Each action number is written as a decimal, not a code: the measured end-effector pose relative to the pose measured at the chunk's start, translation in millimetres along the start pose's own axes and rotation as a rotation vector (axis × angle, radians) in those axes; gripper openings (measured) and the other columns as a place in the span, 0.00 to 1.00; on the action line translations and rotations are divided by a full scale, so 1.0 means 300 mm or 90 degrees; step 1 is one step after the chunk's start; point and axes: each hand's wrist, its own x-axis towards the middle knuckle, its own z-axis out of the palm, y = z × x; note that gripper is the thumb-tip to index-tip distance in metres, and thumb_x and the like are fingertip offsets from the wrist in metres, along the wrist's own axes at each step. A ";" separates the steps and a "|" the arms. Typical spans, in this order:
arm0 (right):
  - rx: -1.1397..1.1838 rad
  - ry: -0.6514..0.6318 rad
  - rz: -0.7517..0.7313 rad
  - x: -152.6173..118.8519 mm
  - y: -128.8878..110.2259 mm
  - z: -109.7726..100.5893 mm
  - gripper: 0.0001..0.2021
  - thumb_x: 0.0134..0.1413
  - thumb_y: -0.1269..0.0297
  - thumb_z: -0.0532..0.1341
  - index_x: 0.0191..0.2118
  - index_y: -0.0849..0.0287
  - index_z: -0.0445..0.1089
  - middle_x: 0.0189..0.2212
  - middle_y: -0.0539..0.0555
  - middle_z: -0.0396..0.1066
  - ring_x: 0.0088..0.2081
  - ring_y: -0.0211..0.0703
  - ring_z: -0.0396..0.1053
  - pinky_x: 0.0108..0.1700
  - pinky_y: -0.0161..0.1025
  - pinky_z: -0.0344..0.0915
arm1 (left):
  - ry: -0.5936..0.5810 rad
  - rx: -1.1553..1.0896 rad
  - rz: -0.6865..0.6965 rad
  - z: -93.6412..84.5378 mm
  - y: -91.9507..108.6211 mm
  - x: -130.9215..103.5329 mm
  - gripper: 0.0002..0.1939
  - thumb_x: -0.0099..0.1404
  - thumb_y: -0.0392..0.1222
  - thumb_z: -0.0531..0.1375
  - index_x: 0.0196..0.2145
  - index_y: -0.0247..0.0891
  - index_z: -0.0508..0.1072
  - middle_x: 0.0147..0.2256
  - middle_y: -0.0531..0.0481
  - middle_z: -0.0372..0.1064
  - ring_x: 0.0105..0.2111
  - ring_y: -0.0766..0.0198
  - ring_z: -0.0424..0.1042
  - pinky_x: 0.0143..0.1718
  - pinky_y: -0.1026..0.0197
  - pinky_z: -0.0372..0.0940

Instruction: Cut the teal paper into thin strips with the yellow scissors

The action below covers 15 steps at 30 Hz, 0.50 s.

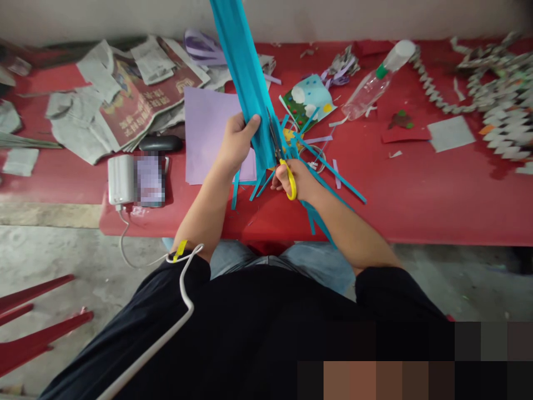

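A long blue sheet point(245, 72) runs from the top of the view down to the middle of the table. My left hand point(240, 136) pinches its left edge, thumb on top. Yellow-handled scissors point(290, 180) are in my right hand point(293, 176), and their blades point up along the sheet's right edge. Narrow blue strips point(343, 186) lie around and under my right hand, some reaching toward the table's front edge. Beneath the sheet and beside my left hand is a stack of light purple paper point(208, 130).
Newspaper point(137, 105) and a white power bank point(120, 179) with a cable are at the left. A plastic bottle point(368, 91), a painted card point(308, 100) and folded paper chains point(506, 122) occupy the red table's point(437, 205) right half.
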 end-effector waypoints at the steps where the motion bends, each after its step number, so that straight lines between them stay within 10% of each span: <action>1: -0.002 0.004 -0.009 0.002 0.005 0.001 0.47 0.55 0.08 0.46 0.24 0.55 0.66 0.25 0.57 0.72 0.31 0.49 0.79 0.38 0.46 0.78 | -0.004 -0.001 -0.001 0.004 0.001 -0.003 0.34 0.69 0.78 0.66 0.34 0.40 0.72 0.26 0.52 0.61 0.23 0.65 0.69 0.25 0.61 0.66; 15: 0.042 0.072 -0.002 -0.001 -0.017 0.003 0.46 0.50 0.07 0.49 0.23 0.53 0.62 0.19 0.56 0.67 0.27 0.53 0.79 0.28 0.46 0.70 | -0.019 -0.021 -0.030 0.054 0.031 -0.040 0.30 0.73 0.71 0.66 0.33 0.41 0.69 0.25 0.53 0.62 0.22 0.66 0.68 0.24 0.63 0.65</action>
